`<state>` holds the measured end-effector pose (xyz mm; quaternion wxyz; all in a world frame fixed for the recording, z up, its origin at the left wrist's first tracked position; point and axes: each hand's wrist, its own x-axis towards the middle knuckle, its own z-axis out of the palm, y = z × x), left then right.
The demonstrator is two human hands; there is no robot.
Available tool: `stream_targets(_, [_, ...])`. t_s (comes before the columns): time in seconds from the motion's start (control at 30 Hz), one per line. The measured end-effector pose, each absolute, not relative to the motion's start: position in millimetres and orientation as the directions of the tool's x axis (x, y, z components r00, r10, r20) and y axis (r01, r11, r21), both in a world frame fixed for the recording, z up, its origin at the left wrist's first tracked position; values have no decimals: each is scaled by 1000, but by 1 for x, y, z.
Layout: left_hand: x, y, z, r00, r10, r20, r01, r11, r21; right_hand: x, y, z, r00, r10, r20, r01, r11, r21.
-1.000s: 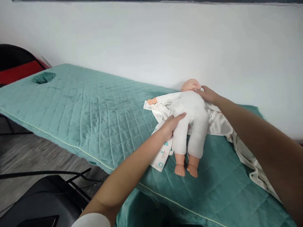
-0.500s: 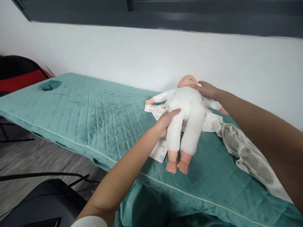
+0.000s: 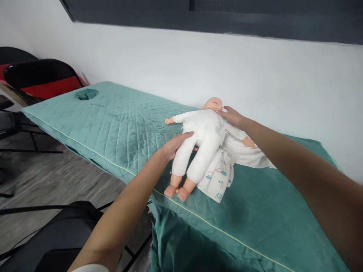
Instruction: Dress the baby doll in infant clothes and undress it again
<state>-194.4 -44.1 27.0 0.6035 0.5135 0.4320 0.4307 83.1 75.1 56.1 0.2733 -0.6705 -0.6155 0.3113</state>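
Observation:
A baby doll (image 3: pixel 202 126) with a white cloth body and bare feet is held face up above the bed, its feet toward me. My left hand (image 3: pixel 179 146) grips it at the hip, thumb on top and fingers underneath. Behind its neck and shoulder is my right hand (image 3: pixel 231 115), partly hidden by the doll. White printed baby clothes (image 3: pixel 219 175) lie on the bed beside and partly beneath the doll's legs. A plain white part of the cloth (image 3: pixel 249 155) spreads to the right, under the doll's arm.
The bed has a green quilted cover (image 3: pixel 136 124) and a face hole (image 3: pixel 86 94) at its far left end. A white wall (image 3: pixel 159 56) runs behind it. Black and red folding chairs (image 3: pixel 48 81) stand at the left, and a black chair (image 3: pixel 65 226) is at lower left.
The doll has moved left in my hands, off the clothes, which now show to the right of its legs. My view has turned to the right and up.

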Motion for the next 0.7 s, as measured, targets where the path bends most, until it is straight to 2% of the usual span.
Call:
stream_targets(0.1, [-229, -18, 18, 205, 973, -109, -52, 122, 991, 45, 99, 42, 20, 996, -85, 602, -80, -794])
stream_targets(0.33, [-274, 39, 8, 27, 997, -71, -36, 72, 997, -11, 165, 27, -7, 1000, -23, 536, -16, -844])
stream_targets(0.53, [-291, 60, 3, 8, 989, -145, -24, 145, 989, -21, 183, 23, -177, 984, 11, 484, 97, -870])
stream_targets(0.63, [-303, 62, -9, -41, 995, -93, 9, 93, 996, -2, 175, 18, -162, 987, -21, 549, 72, -833])
stream_targets(0.7, [-312, 62, -18, -80, 997, 9, 76, -3, 997, 23, 162, 13, -78, 996, -35, 650, 24, -760])
